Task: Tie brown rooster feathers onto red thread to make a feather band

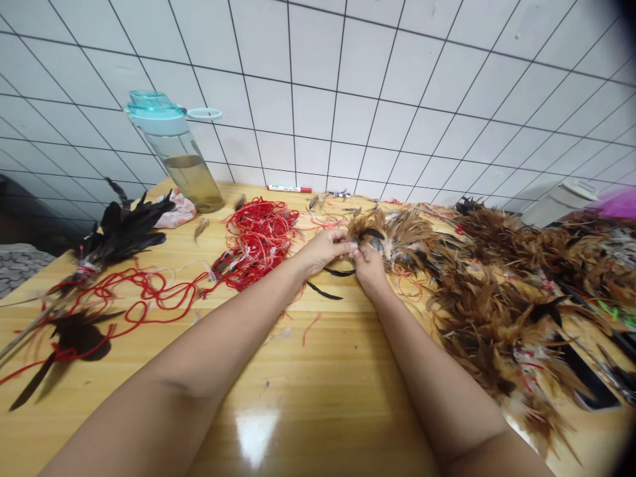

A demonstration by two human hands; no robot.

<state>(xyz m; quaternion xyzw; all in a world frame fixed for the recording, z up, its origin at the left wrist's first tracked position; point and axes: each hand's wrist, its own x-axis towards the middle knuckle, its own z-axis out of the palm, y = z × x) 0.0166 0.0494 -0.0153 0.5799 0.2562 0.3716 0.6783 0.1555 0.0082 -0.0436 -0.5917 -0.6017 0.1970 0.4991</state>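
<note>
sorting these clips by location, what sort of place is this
Probably a small craft workspace, perhaps a home or workshop corner: brown feathers are heaped on a wooden table, a tangle of red cord lies nearby, and a tiled wall stands behind.

Whatever may be pinched where the fingers (pixel 342 249) meet is hidden by them (too small to be made out anyway). Both forearms (pixel 238 334) are cut off by the bottom edge. Dark phone-like slab (pixel 591 384) is partly covered by brown feathers (pixel 497 318), as is the white container's (pixel 559 204) base. Stick (pixel 30 328) is cropped at left; pink item (pixel 619 202) is blurred, cropped at right. Lettering on the marker (pixel 288 189) can't be read.
</note>
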